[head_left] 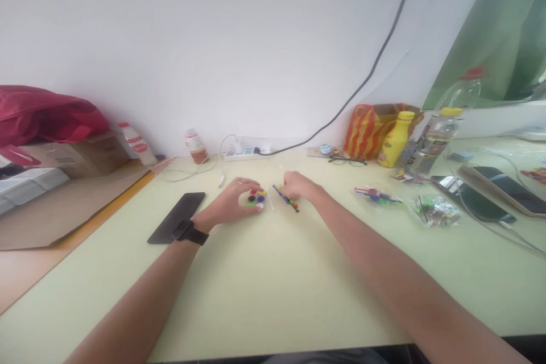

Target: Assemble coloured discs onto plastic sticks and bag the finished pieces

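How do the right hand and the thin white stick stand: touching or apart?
Apart. The head view shows tabletop between the right hand and the white stick, with part of a blue stick also lying between them.

Near frame centre, my bare left hand (230, 203) curves around small, round, multicoloured discs (260, 199); my bare right hand (299, 186) is at thin, multicoloured sticks (280, 195).

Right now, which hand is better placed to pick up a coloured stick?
Right, I'd say: the right hand is at the coloured sticks, while the left hand curves around the discs, farther off, beyond the white stick.
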Demonstrator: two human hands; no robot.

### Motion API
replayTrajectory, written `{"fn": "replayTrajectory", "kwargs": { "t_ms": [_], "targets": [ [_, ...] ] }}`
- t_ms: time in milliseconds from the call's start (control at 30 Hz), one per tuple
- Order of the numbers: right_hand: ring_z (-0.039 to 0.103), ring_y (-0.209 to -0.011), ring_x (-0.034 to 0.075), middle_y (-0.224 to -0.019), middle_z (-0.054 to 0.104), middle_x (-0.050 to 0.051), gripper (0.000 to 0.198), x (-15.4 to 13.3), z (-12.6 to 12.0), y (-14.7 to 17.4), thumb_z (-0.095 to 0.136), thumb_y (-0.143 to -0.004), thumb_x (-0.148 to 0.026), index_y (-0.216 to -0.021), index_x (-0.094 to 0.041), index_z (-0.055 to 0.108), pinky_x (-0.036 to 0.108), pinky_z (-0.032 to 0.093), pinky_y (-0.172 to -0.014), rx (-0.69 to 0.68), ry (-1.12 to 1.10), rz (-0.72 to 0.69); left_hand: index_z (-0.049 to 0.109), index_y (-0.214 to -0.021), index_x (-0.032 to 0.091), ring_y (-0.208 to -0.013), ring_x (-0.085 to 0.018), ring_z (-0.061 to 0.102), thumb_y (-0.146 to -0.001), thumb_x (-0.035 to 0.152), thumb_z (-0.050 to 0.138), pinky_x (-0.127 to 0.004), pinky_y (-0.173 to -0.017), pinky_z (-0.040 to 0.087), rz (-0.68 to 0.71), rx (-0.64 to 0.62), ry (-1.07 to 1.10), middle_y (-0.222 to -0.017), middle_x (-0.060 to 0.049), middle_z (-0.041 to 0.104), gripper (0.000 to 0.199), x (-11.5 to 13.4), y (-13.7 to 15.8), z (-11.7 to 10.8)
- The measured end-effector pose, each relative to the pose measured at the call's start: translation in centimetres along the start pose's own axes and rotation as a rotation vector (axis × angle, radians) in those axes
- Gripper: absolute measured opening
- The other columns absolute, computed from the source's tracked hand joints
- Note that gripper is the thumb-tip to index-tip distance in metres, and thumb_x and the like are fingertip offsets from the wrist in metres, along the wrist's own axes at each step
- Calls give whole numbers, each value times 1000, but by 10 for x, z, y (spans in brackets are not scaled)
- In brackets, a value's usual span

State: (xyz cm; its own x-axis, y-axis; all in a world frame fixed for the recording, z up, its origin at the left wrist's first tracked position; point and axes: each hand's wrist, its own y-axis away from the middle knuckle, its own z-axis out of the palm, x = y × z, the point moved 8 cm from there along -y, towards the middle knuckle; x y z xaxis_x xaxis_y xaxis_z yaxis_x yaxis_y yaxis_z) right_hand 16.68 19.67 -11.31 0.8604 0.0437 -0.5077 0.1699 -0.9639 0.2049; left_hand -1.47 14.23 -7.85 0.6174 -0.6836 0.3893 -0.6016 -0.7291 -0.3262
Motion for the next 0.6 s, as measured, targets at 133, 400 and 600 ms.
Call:
{"fn": "replayTrajectory", "kwargs": {
  "t_ms": [133, 400, 600],
  "targets": [
    [75, -71, 22, -89, 78, 14, 11, -9, 12, 1, 72, -84, -23, -92, -15, 70, 28, 55, -64, -54, -95, -43, 69, -133, 30, -134, -33, 57, -84, 60, 76, -48, -114, 47, -73, -30, -7, -140, -11, 64, 58, -13, 3, 6],
    [76, -72, 18, -91, 79, 10, 20, -25, 29, -2, 72, -90, -32, -102, -16, 69, 22, 56, -62, -112, -265, -151, 66, -137, 30, -123, -33, 63, -84, 64, 74, -44, -104, 53, -67, -60, 2, -134, -10, 68, 63, -18, 2, 11],
    [75, -95, 22, -112, 77, 13, 39, -27, 13, 1, 76, -87, -39, -118, -16, 69, 25, 55, -74, -43, -155, -192, 61, -143, 28, -131, -33, 58, -85, 64, 73, -45, -110, 50, -51, -62, -12, -142, -11, 63, 69, -12, 3, 11]
  ]
}}
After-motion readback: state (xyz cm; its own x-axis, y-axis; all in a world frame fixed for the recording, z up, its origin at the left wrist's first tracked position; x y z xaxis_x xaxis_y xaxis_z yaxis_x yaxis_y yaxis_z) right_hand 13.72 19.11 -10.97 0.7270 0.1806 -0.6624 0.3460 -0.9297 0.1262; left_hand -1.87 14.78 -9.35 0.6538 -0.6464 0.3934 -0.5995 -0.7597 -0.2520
